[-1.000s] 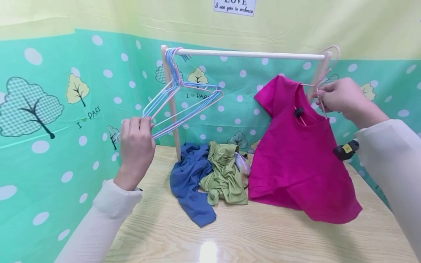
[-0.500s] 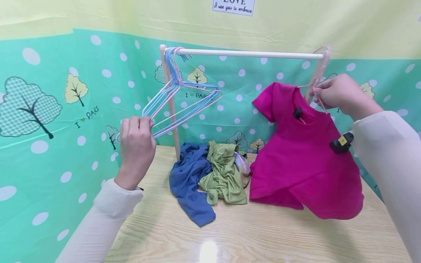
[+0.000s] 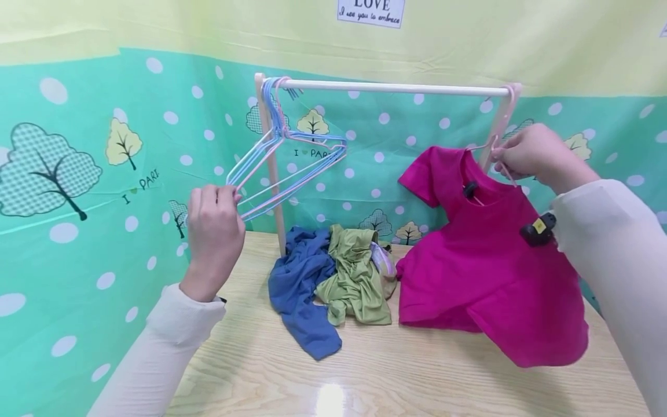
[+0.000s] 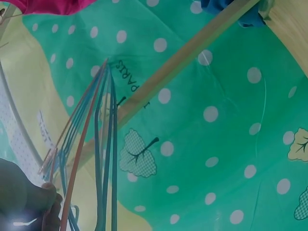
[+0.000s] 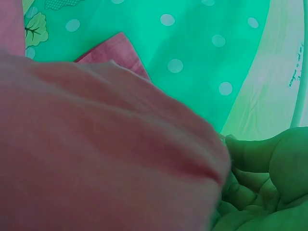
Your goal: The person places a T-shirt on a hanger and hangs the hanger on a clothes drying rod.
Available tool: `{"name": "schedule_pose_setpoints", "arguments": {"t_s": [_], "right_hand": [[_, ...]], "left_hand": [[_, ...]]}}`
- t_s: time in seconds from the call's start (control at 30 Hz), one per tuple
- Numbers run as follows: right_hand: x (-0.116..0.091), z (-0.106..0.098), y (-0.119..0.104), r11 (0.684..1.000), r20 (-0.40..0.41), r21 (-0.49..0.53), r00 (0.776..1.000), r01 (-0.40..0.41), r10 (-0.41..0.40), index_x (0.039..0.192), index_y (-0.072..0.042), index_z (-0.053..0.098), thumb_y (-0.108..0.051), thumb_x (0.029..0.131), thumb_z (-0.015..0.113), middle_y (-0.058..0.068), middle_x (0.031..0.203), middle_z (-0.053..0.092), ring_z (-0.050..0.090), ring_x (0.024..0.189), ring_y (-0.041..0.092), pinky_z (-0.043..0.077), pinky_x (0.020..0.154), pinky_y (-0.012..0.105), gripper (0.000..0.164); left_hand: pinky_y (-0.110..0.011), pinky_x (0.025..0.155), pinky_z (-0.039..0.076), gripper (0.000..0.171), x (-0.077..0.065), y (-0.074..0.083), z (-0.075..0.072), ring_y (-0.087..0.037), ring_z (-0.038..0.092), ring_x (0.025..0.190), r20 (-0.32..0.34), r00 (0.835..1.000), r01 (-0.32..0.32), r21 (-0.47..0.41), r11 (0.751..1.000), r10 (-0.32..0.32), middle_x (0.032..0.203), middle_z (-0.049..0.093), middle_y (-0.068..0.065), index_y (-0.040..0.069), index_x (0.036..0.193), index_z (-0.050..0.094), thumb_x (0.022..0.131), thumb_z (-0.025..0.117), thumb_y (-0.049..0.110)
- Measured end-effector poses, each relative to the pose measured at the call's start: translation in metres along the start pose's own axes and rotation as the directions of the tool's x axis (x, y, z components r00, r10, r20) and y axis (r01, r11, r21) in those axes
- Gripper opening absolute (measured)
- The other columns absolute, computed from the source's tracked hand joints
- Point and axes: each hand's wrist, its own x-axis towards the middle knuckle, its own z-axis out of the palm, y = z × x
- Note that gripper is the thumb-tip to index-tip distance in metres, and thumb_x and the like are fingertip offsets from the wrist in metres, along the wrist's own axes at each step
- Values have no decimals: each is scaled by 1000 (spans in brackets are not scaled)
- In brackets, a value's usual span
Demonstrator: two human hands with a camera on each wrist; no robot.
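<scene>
A magenta T-shirt (image 3: 479,249) hangs on a pink hanger (image 3: 508,174) at the right. My right hand (image 3: 539,153) pinches this hanger near the shirt's collar, and its hook meets the right end of the white rail; whether it bears weight there I cannot tell. In the right wrist view the blurred shirt (image 5: 110,144) hides much of the scene, beside the thumb and curled fingers. My left hand (image 3: 215,231) grips the left corners of several blue and pink hangers (image 3: 297,174), which hook over the rail's left end. The left wrist view shows these hangers (image 4: 98,144) bunched together.
The clothes rack has a white rail (image 3: 391,87) and a wooden left post (image 3: 275,191). A crumpled blue garment (image 3: 302,284) and a green one (image 3: 359,278) lie on the wooden table (image 3: 292,382), with a purple-and-white item (image 3: 383,260) beside them. Patterned cloth (image 3: 130,243) covers the walls.
The right hand has moved left, bringing the pink hanger's hook from beyond the rail's right end down onto it. The shirt has swung and lowered. The left hand has barely moved.
</scene>
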Motion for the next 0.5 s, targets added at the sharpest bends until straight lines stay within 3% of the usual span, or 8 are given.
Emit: {"name": "schedule_pose_setpoints", "arguments": {"t_s": [0.13, 0.3, 0.5], "right_hand": [[-1, 0, -1, 999, -21, -45, 1000, 11, -12, 116, 7, 62, -32, 92, 61, 9, 75, 65, 57, 72, 25, 48, 58, 36, 47], [-5, -1, -5, 993, -109, -109, 993, 34, -46, 113, 8, 64, -32, 89, 64, 8, 71, 65, 55, 71, 27, 44, 52, 37, 46], [-12, 0, -14, 997, -208, -73, 978, 1, -17, 115, 5, 65, -35, 88, 63, 9, 70, 66, 51, 63, 25, 43, 48, 37, 48]], "left_hand": [[-45, 66, 35, 14, 1, 1, -2, -39, 40, 72, 23, 1000, 19, 3, 1000, -20, 85, 55, -26, -14, 92, 61, 91, 54, -1], [-44, 68, 36, 15, 3, 4, -4, -38, 41, 75, 52, 997, 53, -1, 999, -53, 85, 55, -24, -12, 91, 61, 92, 54, 1], [-45, 69, 36, 20, 8, 10, -5, -38, 42, 75, 55, 997, 63, -5, 998, -63, 83, 55, -23, -11, 90, 60, 94, 51, 6]]}}
